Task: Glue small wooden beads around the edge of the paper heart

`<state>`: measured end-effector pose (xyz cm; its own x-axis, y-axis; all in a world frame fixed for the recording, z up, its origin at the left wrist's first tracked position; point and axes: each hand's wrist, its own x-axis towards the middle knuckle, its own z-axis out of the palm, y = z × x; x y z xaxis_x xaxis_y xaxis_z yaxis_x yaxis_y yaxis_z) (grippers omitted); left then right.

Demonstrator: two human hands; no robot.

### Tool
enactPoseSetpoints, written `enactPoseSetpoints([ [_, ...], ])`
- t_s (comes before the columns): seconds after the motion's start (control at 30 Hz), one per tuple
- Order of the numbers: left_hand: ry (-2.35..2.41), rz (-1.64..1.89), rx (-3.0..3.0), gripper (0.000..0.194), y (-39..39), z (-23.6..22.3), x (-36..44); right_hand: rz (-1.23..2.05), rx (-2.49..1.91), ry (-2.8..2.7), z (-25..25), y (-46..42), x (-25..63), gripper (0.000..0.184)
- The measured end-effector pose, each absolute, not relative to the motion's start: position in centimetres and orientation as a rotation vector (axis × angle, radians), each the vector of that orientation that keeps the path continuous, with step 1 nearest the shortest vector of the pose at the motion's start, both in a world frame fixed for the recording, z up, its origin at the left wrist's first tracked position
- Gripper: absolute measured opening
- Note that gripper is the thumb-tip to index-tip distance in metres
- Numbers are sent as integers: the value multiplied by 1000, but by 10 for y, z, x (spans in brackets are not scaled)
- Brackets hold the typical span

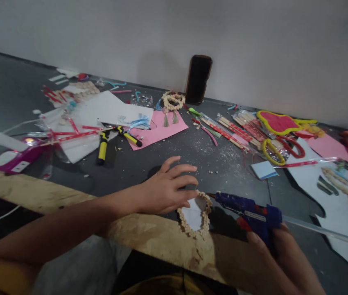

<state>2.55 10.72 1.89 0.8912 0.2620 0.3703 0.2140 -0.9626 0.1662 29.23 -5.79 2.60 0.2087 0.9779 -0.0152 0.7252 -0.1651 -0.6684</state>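
Note:
My right hand (287, 258) is wrapped round the handle of a blue hot glue gun (250, 211). A long clear glue stick (324, 231) extends from the gun's back, and its nozzle points left at the rim of an oval piece. This oval has a white paper centre (192, 215) and a border of small beige beads (206, 219). It lies at the table's front edge. Over its upper left side, my left hand (170, 186) is spread with the fingers stretched out. Whether its lower fingers touch the beads I cannot tell.
Yellow-black pliers (102, 147), pink paper (158, 131) and a purple device with a lit spot (17, 157) lie left. A phone (198, 80) leans on the wall beside beaded rings (173, 101). Right are packaged sticks (238, 133), yellow-handled scissors (272, 152) and cut white paper (309, 180).

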Motion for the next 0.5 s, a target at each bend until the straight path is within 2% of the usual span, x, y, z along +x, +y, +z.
enactPoseSetpoints([
  [0.17,383,560,2945,23,109,18,25,604,-1983,-1594,6,-59,296,39],
  [0.5,355,527,2936,27,110,16,24,544,-1951,-1523,2,-58,282,46],
])
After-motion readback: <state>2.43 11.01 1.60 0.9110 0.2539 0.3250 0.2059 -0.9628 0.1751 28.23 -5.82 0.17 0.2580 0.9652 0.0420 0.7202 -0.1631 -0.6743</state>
